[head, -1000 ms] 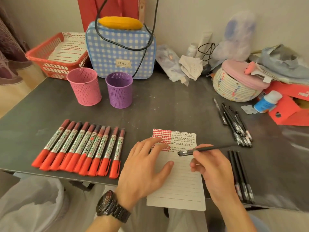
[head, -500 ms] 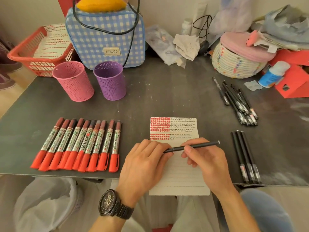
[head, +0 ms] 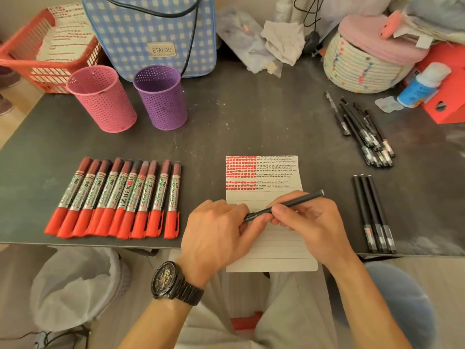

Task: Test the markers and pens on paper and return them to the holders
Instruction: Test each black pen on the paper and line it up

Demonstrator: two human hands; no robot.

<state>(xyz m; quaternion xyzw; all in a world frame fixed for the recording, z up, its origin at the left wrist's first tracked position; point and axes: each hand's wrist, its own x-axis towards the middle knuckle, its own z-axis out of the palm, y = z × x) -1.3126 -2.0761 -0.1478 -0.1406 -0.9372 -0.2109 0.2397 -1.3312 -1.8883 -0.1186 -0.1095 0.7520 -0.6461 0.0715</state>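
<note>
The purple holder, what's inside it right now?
The purple holder shows only its perforated inner wall; no pens stick out above the rim. Its bottom is hidden from this angle.

Lighting: warm, moderate, diffuse indoor light; you see no hard shadows, only soft ones beneath your left hand (head: 221, 230) and right hand (head: 309, 222) on the paper (head: 276, 250). Glare: faint pale sheen on the dark table (head: 251, 117), strongest at its right edge. Distortion: wide-angle bowing; the table's front edge curves. Focus: centre fairly sharp; corners and far clutter soft, slightly smeared.
</note>
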